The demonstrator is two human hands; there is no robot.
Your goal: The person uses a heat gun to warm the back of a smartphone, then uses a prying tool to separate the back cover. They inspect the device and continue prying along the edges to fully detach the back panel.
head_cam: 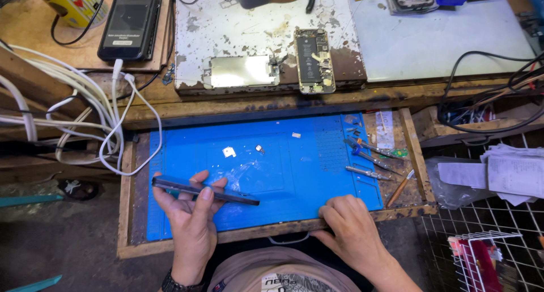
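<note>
My left hand (190, 212) sits at seven o'clock in the view, fingers and thumb pinching a dark smartphone (204, 190) by its long edges — I hold it edge-on, just above the blue silicone repair mat (294, 178). My right hand (351, 227) rests at five o'clock, fingers bent and lying together on the mat's near edge and the wooden tray rim (416, 156); it grips nothing that I can see.

Outward from there: a few small metal bits (229, 152) lie loose near the mat's centre, and at three o'clock a cluster of screwdrivers (368, 156) waits in the tray, untouched. Up at twelve o'clock, on the worn white board (249, 26), an opened phone chassis (313, 60) shows its insides, with a separated screen panel (241, 71) just beside it. At ten o'clock another phone (130, 23) sits plugged into white cables (107, 116).

I judge the work early for the phone in hand — it looks closed, no tool is taken up.
</note>
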